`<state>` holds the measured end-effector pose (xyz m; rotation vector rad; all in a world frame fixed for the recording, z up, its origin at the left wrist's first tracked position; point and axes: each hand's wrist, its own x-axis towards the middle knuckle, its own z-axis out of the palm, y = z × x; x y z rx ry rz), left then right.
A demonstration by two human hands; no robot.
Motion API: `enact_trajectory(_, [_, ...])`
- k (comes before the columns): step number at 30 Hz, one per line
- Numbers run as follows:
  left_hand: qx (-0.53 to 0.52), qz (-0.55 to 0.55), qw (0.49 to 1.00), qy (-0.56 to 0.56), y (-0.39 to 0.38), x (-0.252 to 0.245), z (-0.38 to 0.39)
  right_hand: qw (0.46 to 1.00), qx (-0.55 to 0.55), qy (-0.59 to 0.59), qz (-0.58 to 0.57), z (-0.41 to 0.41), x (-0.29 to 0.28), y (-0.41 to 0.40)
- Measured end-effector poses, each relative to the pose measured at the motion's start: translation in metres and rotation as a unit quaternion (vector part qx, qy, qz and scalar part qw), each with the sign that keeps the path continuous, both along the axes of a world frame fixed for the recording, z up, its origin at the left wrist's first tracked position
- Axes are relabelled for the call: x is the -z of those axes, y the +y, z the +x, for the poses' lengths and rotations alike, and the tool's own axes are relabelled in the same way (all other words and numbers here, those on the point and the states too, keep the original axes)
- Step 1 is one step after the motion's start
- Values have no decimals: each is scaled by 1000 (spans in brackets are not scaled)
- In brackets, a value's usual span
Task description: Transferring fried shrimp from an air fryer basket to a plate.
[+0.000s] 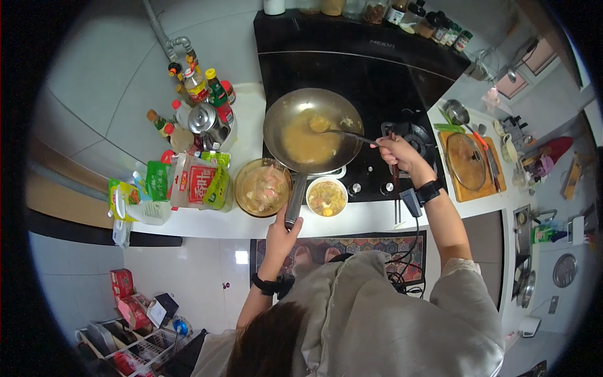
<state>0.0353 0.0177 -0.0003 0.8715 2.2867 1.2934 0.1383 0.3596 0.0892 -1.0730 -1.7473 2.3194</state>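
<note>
A wok [287, 118] with cloudy yellowish broth [306, 141] sits on the black glass stove. My left hand [283, 233] is at the end of the wok's grey handle [296, 200], thumb and fingers around it. My right hand [395, 151] grips the dark handle of a ladle [320, 124], whose bowl rests in the broth, filled with liquid. Dark chopsticks [395, 174] are beside or under my right hand; whether I hold them too, I cannot tell. Left of the wok handle stands a glass bowl [239, 195] of pale and pinkish food; right of it, a white bowl [309, 203] of soup.
Bottles [216, 92], a metal pot [203, 120] and food packets [193, 184] crowd the counter's left. On the right, a wooden board [464, 194] carries a glass lid [464, 160] and a knife [492, 167]. A cable [417, 235] hangs from the device on my right wrist.
</note>
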Motion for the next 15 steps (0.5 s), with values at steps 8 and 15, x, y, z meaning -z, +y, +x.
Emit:
enact_trajectory(8, [-3, -7, 1000, -10, 0, 0, 1, 996, -78, -10, -49, 61, -28, -19])
enact_trajectory(15, [5, -14, 1000, -18, 1, -2, 0, 991, -99, -58, -63, 103, -34, -47])
